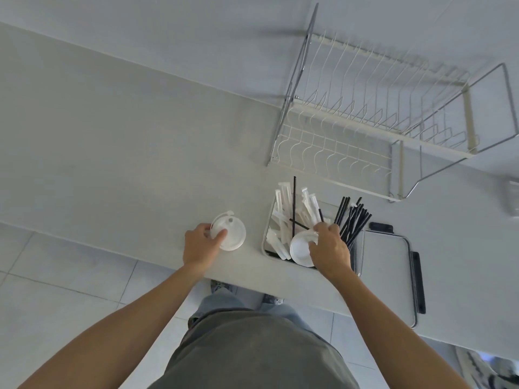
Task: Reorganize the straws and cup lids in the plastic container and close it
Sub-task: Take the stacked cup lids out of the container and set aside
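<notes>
White cup lids are gripped by both hands; one lid (pixel 229 234) is held on the table (pixel 112 164) by the left hand (pixel 200 245), well left of the container (pixel 361 248); another lid (pixel 302 249) inside it, beside upright straws (pixel 351 220), is clasped by the nearer right hand (pixel 330 248).

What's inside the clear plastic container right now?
The plastic container holds white wrapped straws, a bunch of black straws at its right end, and a white cup lid that the right hand grips. The hand covers whatever lies beneath it.
</notes>
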